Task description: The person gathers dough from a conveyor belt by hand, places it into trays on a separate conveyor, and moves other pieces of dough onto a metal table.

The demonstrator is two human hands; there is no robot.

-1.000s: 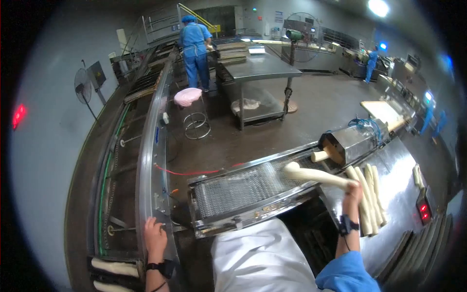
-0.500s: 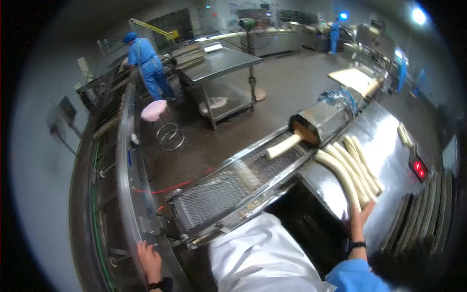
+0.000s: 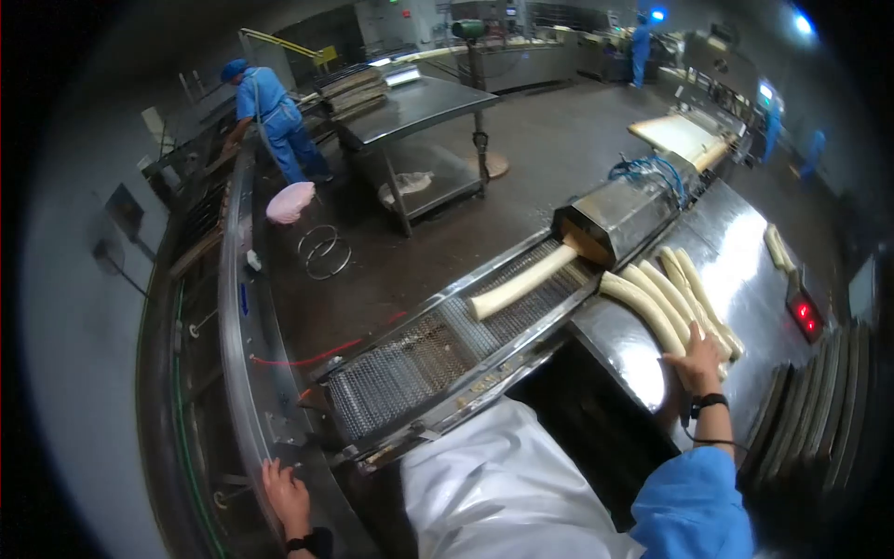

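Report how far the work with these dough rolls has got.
Looks done: several dough rolls lie side by side on the steel table. In hand: the right hand rests on them; the left hand is at the metal rail. Probably left: one roll on the mesh belt, reaching from the housing's opening. The final count isn't shown.

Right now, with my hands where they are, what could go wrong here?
The dough rolls lie close together under your right hand, so pressing might dent them or stick them to each other. The loose cord by that wrist could snag. Your left hand is at the metal rail, where a slip might put fingers into the line beside it.
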